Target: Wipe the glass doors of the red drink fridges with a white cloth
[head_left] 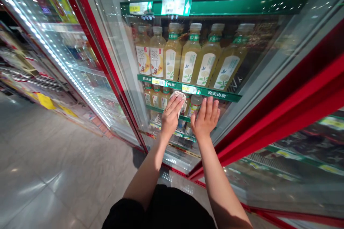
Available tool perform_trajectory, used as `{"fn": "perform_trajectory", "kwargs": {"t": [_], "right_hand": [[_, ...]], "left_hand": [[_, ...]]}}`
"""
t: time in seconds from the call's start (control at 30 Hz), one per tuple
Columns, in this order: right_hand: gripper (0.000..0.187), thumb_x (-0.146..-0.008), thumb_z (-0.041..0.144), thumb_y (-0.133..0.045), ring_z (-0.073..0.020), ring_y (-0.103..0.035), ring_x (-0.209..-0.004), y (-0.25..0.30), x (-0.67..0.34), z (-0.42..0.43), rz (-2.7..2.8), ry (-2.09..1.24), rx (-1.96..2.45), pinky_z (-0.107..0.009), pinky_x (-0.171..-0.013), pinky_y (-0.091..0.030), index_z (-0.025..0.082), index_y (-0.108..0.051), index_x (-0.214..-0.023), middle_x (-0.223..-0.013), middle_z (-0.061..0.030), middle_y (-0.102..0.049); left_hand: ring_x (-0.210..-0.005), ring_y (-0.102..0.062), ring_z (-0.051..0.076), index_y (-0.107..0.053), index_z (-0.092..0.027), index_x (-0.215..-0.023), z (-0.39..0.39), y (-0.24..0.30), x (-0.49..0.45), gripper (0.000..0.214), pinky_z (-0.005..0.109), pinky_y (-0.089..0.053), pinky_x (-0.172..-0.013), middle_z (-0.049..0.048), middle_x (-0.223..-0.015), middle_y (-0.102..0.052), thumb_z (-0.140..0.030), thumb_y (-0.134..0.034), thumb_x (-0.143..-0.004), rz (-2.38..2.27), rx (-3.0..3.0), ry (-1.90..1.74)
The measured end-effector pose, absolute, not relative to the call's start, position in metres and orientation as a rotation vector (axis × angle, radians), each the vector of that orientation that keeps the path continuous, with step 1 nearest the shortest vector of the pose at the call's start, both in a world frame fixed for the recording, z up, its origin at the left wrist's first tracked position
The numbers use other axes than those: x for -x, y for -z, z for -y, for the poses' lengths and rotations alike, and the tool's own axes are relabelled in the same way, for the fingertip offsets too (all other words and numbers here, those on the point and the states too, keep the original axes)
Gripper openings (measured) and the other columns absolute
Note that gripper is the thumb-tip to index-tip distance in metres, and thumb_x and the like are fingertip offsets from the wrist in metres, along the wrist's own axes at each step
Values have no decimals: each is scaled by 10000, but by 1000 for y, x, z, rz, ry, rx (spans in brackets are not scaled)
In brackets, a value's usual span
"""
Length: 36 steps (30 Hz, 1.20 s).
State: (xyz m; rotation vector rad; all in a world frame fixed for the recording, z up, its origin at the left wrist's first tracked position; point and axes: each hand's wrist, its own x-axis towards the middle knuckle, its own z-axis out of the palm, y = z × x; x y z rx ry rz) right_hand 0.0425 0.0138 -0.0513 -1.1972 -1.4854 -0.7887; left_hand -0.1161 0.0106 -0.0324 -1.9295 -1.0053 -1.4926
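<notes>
Behind one glass door stand six tall bottles in one row, four labelled alike, two another way. The right hand lies open against the glass; the left hand holds one pale cloth to it.

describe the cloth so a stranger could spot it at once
Find the red-framed glass cooler door straight ahead. Below its tall bottles of yellowish drink, the left hand partly covers a small pale cloth. It looks soft and crumpled, unlike the small bottles shelved behind it.
</notes>
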Motion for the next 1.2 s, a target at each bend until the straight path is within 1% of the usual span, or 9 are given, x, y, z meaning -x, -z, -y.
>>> {"fn": "perform_trajectory", "kwargs": {"t": [0.07, 0.2, 0.4, 0.57, 0.67, 0.73, 0.97, 1.1, 1.2], "right_hand": [[788, -1009, 280, -510, -310, -395, -1652, 48, -42, -12, 1484, 824, 1172, -536, -1332, -331, 198, -278, -1758, -1697, -149, -543], [766, -1019, 269, -499, -309, -425, -1633, 46, -44, -9, 1497, 862, 1138, -516, -1316, -340, 190, -295, -1753, -1682, -154, -558], [737, -1021, 299, -475, -335, -447, -1608, 52, -47, -11, 1569, 821, 1171, -532, -1298, -334, 162, -347, -1733, -1675, -179, -559], [728, -1016, 289, -476, -336, -461, -1595, 51, -48, -11, 1580, 810, 1196, -521, -1294, -331, 164, -369, -1725, -1670, -176, -565], [727, -1013, 285, -463, -336, -460, -1598, 49, -48, -11, 1567, 855, 1169, -521, -1294, -331, 151, -371, -1722, -1664, -182, -569], [725, -1010, 281, -460, -330, -460, -1600, 48, -48, -11, 1560, 874, 1152, -514, -1294, -334, 148, -376, -1718, -1658, -181, -576], [729, -976, 235, -478, -308, -449, -1618, 45, -46, -11, 1486, 881, 1131, -501, -1312, -335, 164, -412, -1699, -1638, -167, -603], [747, -965, 220, -498, -322, -443, -1623, 44, -45, -13, 1437, 871, 1106, -533, -1310, -350, 183, -401, -1705, -1629, -164, -610], [759, -966, 211, -498, -346, -429, -1631, 42, -39, -13, 1393, 839, 1065, -596, -1303, -357, 209, -379, -1715, -1652, -170, -580]], "left_hand": [[-1676, -332, 200, -199, -306, -1761, -13, 24, 120, 714, 474, -431, -1358, 29, -1779, -413, -50, -275, -1099, 1048, 1859, 1583], [-1698, -269, 229, -115, -287, -1775, -20, 3, 117, 716, 505, -356, -1392, 44, -1820, -321, -62, -229, -1104, 1099, 1807, 1574], [-1655, -367, 176, -317, -300, -1733, -12, 27, 121, 679, 396, -424, -1353, 14, -1739, -485, -51, -337, -1102, 924, 1916, 1581], [-1626, -423, 195, -407, -288, -1699, -15, 31, 131, 641, 409, -462, -1330, 26, -1696, -545, -55, -371, -1103, 973, 1773, 1665], [-1656, -364, 199, -359, -332, -1718, -20, 15, 128, 670, 444, -408, -1363, -5, -1744, -474, -62, -309, -1106, 971, 1761, 1752], [-1670, -332, 205, -321, -316, -1733, -19, 7, 122, 682, 463, -380, -1377, 0, -1765, -440, -59, -279, -1102, 966, 1782, 1746], [-1632, -409, 179, -305, -317, -1729, 0, 27, 124, 696, 452, -481, -1315, -6, -1695, -546, -47, -300, -1087, 995, 1949, 1549], [-1673, -320, 185, -241, -304, -1751, -11, 23, 148, 744, 442, -438, -1340, 18, -1772, -430, -16, -290, -1067, 1067, 1829, 1575], [-1690, -279, 224, -172, -278, -1767, -20, 5, 155, 756, 496, -419, -1351, 52, -1806, -361, -13, -246, -1063, 1090, 1749, 1556]]}}
